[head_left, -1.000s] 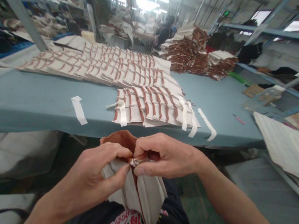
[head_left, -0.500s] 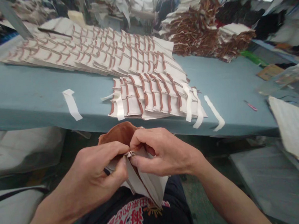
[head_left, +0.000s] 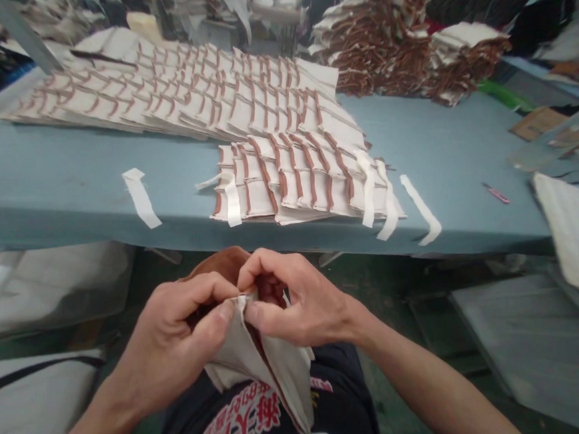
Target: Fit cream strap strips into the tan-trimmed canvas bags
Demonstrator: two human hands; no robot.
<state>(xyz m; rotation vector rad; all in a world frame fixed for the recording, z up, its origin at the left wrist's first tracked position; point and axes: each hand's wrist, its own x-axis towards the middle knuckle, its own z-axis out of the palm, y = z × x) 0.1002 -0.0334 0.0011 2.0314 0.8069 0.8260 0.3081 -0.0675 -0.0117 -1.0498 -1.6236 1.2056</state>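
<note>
Close to my body, in front of the table edge, both hands pinch one sewn fabric piece [head_left: 281,371], off-white on the near side with a brown part behind. My left hand [head_left: 188,332] is closed on its top seam, thumb against forefinger. Right beside it, my right hand [head_left: 296,300] grips the same seam with thumb and fingertips; its other fingers are curled. The cloth hangs down from the pinched spot in a folded point over a dark printed shirt [head_left: 255,413]. What lies directly between the fingertips is hidden.
A blue-covered table [head_left: 64,154] runs across the view. Overlapping rows of off-white pieces with brown edges [head_left: 306,175] lie on it, near white strips [head_left: 140,198]. A tall brown-and-white fabric stack [head_left: 381,42] stands at back right, and a small pink tool [head_left: 497,194] at right.
Both hands have shifted slightly left with the fabric piece, still pinching its seam. The off-white cloth hangs lower, and less of the brown part shows behind the fingers.
</note>
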